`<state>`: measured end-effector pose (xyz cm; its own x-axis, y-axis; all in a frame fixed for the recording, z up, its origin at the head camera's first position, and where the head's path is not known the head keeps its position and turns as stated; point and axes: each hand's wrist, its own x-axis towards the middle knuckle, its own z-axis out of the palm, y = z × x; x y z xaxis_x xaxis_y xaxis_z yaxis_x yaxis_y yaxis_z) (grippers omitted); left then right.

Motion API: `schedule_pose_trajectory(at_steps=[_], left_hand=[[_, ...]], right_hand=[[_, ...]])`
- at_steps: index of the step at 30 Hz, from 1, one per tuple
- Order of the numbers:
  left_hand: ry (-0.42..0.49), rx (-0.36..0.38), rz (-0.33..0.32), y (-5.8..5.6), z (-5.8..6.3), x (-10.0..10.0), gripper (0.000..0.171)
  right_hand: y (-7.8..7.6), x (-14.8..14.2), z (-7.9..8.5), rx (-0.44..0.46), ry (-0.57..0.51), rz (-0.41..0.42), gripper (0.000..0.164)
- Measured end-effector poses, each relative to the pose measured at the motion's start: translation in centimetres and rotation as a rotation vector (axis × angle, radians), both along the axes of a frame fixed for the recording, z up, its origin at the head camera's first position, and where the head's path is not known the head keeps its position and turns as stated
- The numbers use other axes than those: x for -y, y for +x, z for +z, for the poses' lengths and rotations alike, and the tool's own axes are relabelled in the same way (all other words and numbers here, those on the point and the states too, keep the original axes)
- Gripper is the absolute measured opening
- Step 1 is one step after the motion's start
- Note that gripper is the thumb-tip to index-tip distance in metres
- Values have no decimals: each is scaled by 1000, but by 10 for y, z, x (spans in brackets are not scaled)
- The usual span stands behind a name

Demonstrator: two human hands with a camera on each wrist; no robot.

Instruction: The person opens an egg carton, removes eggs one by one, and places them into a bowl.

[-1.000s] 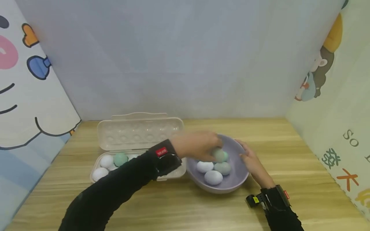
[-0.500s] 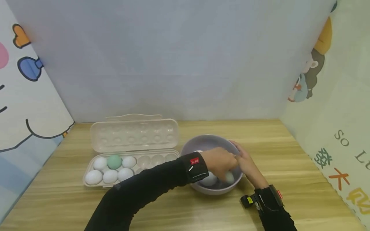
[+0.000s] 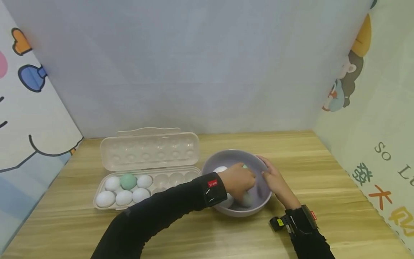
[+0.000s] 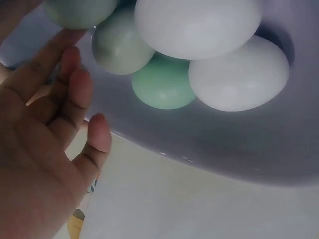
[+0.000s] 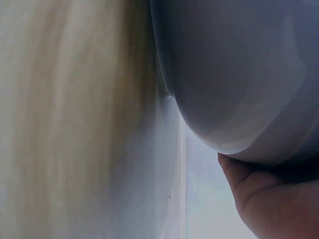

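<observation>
I see the left hand [image 3: 237,181] pinching a grey-green egg [image 4: 82,12] in the bowl [image 3: 239,213]; a loose pinch could drop it, cracking other eggs [image 4: 199,25]. Right hand [image 3: 279,181] grips the bowl; uneven pull might tip it. Off left, part-filled carton [image 3: 176,178], lid [image 3: 148,153] raised behind.

On the table [image 3: 200,239], the egg tray [image 3: 176,178] lies to the left, its lid [image 3: 150,151] behind it and six eggs [image 3: 124,198] in its left half, three in the back row, three in front. The bowl [image 3: 226,157] stands just right of the tray, with the left hand [image 3: 238,181] inside it among more eggs [image 4: 239,74] and the right hand [image 3: 277,183] at its right rim. Behind everything hangs a backdrop [image 3: 194,64].
</observation>
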<state>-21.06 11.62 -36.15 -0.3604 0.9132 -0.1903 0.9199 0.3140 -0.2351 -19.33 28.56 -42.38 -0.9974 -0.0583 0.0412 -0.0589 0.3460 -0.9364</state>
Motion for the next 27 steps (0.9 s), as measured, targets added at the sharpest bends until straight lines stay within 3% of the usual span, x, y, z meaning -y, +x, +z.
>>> schedule_pose_trajectory(at_steps=[4,8,12,15,18,22,27], left_hand=[[1,38,44,0,8,9,34],[48,64,81,-3,27,28,36],[141,88,158,-7,47,66,35],[223,124,243,-11,53,109,32],[276,124,316,-15,50,156,29],[303,126,368,-17,34,210,26],[323,202,449,-16,14,257,25]], right_hand=[[1,1,1,10,-1,8,57],[1,1,2,18,7,14,57],[0,1,0,8,15,8,56],[-2,4,0,0,9,12,56],[-2,6,-1,7,17,8,56],[0,6,-1,14,46,-2,56],[2,1,2,30,58,7,56]])
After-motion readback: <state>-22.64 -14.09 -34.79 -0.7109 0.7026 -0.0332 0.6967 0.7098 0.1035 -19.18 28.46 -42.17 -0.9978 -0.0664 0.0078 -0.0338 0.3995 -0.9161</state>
